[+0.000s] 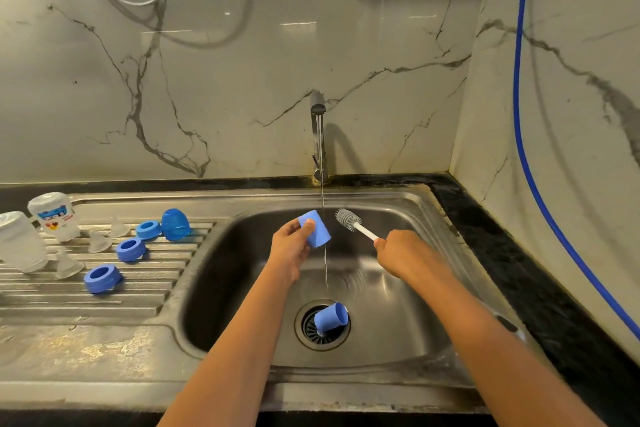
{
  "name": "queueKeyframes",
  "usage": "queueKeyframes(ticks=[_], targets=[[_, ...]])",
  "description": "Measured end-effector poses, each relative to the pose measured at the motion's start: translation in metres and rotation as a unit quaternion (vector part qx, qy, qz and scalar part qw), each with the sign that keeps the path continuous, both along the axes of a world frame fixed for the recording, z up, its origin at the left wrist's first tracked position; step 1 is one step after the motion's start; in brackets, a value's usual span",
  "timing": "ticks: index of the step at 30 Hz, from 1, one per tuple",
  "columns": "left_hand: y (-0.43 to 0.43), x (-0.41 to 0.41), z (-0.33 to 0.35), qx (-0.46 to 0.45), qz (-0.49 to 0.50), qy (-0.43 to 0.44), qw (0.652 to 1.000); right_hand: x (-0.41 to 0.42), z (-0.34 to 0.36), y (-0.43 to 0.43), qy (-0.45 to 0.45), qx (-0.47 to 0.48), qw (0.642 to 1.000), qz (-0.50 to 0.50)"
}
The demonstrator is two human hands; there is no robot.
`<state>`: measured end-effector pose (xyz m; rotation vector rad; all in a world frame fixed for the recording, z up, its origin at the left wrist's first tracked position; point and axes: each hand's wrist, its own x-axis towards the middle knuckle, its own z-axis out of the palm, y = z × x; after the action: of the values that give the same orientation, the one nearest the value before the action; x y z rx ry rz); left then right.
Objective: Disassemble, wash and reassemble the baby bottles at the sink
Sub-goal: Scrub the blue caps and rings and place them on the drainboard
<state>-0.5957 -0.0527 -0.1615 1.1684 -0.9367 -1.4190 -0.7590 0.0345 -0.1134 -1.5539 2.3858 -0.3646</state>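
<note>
Left hand point(291, 246) grips blue cap point(314, 228) beside the tap stream over the sink point(398, 340), right hand point(398, 250) holds brush point(348, 218); best tilt cap's opening toward bristles, then twist inside.

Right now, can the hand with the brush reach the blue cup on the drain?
Probably yes: the right hand hangs above the basin with nothing between it and the blue cup on the drain. It grips the brush, so grabbing would be awkward.
</note>
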Motion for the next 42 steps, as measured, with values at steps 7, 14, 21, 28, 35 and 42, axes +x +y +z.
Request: queueKeyframes(ticks=[7,14,21,28,35,42], targets=[[-0.037,-0.024,0.033,-0.030,0.018,-0.109,0.993,-0.001,0.002,0.004,0.018,0.018,0.999,0.018],[-0.051,-0.029,0.055,0.045,-0.002,0.092,0.995,-0.006,0.005,0.007,0.022,0.003,1.000,0.015],[-0.041,-0.021,0.038,0.181,0.007,0.284,0.942,-0.006,0.004,0.005,0.024,0.005,1.000,0.009],[-0.029,-0.020,0.023,0.240,0.015,0.306,0.921,-0.005,0.011,0.009,0.030,-0.012,0.999,-0.004],[-0.017,-0.020,0.021,0.254,0.025,0.310,0.916,-0.003,0.017,0.009,0.041,-0.041,0.998,0.006],[-0.001,-0.016,0.014,0.234,-0.038,0.218,0.947,0.005,0.020,0.018,0.134,-0.011,0.987,0.087]])
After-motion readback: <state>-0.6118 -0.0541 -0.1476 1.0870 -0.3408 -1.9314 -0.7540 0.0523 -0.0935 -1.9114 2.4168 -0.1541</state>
